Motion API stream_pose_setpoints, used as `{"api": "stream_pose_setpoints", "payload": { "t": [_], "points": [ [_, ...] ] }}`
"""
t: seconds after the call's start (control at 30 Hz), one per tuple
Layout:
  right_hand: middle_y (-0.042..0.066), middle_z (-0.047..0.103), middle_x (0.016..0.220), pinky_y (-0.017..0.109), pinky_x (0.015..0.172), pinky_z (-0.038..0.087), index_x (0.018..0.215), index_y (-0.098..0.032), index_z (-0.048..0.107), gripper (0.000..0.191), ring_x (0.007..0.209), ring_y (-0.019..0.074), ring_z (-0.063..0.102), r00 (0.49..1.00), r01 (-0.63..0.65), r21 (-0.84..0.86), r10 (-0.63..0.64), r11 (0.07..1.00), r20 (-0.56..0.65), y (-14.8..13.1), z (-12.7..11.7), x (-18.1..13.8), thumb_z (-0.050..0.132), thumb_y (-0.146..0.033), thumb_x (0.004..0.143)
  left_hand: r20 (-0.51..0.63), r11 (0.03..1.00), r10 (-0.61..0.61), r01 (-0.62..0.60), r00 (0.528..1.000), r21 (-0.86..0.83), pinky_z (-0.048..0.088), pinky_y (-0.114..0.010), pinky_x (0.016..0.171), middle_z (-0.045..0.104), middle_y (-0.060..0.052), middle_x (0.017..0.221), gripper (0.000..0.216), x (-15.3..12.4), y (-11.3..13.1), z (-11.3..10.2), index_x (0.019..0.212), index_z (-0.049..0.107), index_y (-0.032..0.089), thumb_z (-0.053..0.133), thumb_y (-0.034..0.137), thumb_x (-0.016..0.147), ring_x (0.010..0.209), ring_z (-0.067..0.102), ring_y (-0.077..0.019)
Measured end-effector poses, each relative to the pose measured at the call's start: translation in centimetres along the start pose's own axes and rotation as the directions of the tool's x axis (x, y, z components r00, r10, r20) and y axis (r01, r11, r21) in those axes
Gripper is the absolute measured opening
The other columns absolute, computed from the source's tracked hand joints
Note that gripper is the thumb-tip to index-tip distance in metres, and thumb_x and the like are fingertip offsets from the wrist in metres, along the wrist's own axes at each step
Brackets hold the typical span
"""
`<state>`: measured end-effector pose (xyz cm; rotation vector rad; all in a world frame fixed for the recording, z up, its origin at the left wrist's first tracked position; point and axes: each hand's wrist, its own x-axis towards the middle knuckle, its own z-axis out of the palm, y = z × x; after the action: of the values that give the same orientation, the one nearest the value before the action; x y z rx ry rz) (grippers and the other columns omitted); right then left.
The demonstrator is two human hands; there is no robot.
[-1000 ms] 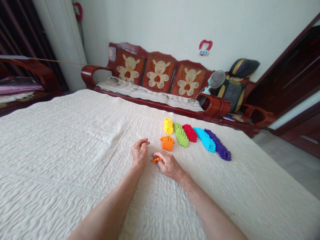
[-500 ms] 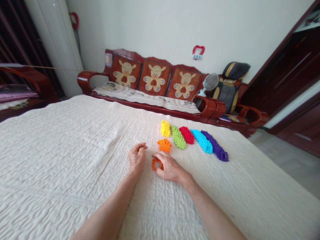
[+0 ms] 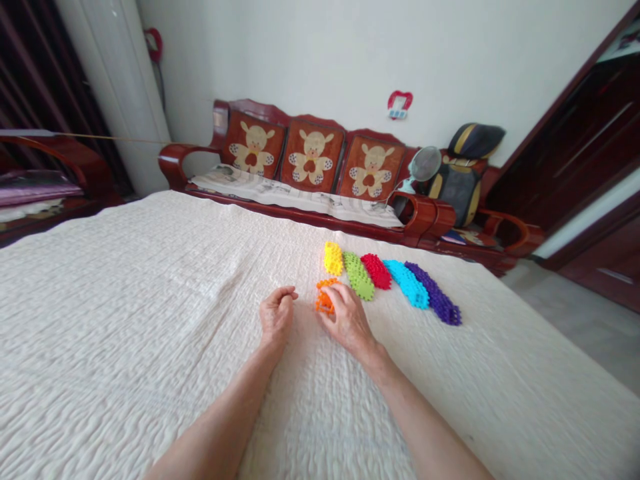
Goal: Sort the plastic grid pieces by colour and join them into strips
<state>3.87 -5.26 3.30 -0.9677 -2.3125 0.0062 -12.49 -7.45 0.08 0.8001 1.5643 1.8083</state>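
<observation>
The orange pieces (image 3: 324, 298), studded plastic blocks, lie clustered on the cream quilt (image 3: 150, 280) just in front of the yellow stack (image 3: 333, 258), partly covered by the right hand (image 3: 347, 320), whose fingertips rest on them.

We count 6 toy-block stacks on the bed, 1 per colour: orange (image 3: 324, 298), yellow (image 3: 333, 258), green (image 3: 359, 275), red (image 3: 377, 271), cyan (image 3: 408, 283), purple (image 3: 434, 301). Also 2 hands, 3 bear cushions (image 3: 311, 149).
</observation>
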Motion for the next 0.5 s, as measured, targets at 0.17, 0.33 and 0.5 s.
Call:
{"api": "stream_pose_setpoints", "payload": {
  "t": [0.17,0.33,0.5],
  "points": [
    [0.013,0.053,0.121,0.044,0.097,0.039,0.124,-0.017,0.050,0.047,0.114,0.0266,0.047,0.997,-0.010,-0.057,0.006,0.998,-0.072,1.8,0.9,0.0,0.060,-0.019,0.078,0.017,1.000,0.002,-0.003,1.000,0.010,0.045,-0.026,0.063,0.069,-0.004,0.075,0.030,0.3,-0.6,0.1,0.082,0.069,0.016,0.049,0.029,0.064,0.065,0.059,-0.0152],
    [0.013,0.047,0.130,0.044,0.103,0.033,0.126,-0.018,0.048,0.051,0.123,0.0264,0.041,0.997,-0.018,-0.046,0.015,0.999,-0.077,1.7,0.9,-0.2,0.058,-0.018,0.076,0.015,1.000,0.008,-0.008,1.000,0.015,0.046,-0.027,0.063,0.070,-0.005,0.077,0.031,0.5,-1.4,0.0,0.085,0.070,0.016,0.050,0.030,0.065,0.064,0.059,-0.0153],
    [0.014,0.041,0.137,0.046,0.108,0.028,0.129,-0.017,0.045,0.056,0.129,0.0273,0.035,0.992,-0.063,0.005,0.063,0.998,-0.106,1.8,1.1,-0.7,0.058,-0.023,0.075,0.026,0.999,0.023,-0.024,0.999,0.035,0.048,-0.028,0.066,0.071,-0.005,0.081,0.032,1.0,-2.5,-0.2,0.089,0.070,0.016,0.052,0.031,0.066,0.068,0.061,-0.0166]
  ]
}}
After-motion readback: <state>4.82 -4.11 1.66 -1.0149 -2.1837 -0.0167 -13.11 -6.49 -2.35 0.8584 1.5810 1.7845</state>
